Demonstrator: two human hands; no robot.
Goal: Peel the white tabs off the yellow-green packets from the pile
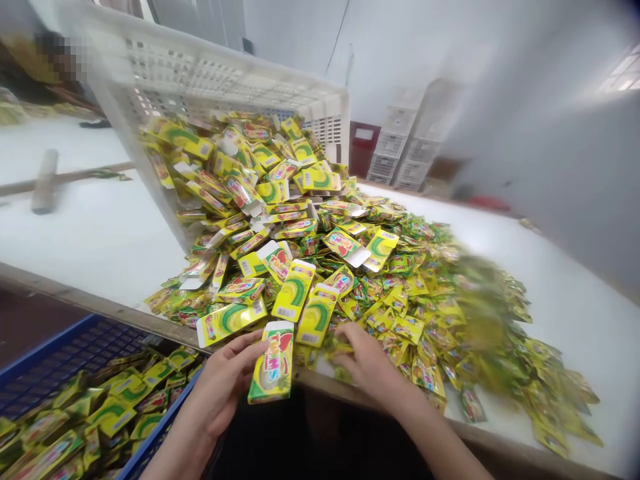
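My left hand point(227, 380) holds a small yellow-green carton point(273, 365) upright by its side, fingers closed around it. Colourful lettering and a red fruit picture face me, and a white flap shows at its top. At the table's front edge, my right hand point(367, 363) is curled, with thumb and fingers around a small yellow sachet point(341, 348) that is partly hidden and blurred. Just beyond both hands lie more cartons point(294, 291), some with white flaps sticking out. A wide heap of shiny sachets point(400, 293) spreads to the right.
A white plastic crate point(220, 70) lies tipped on the white table point(90, 200), cartons spilling from it. Below at left stands a blue crate point(155, 427) full of filled-looking cartons. Stacked white crates point(400, 133) stand behind. A blurred person point(50, 67) is at far left.
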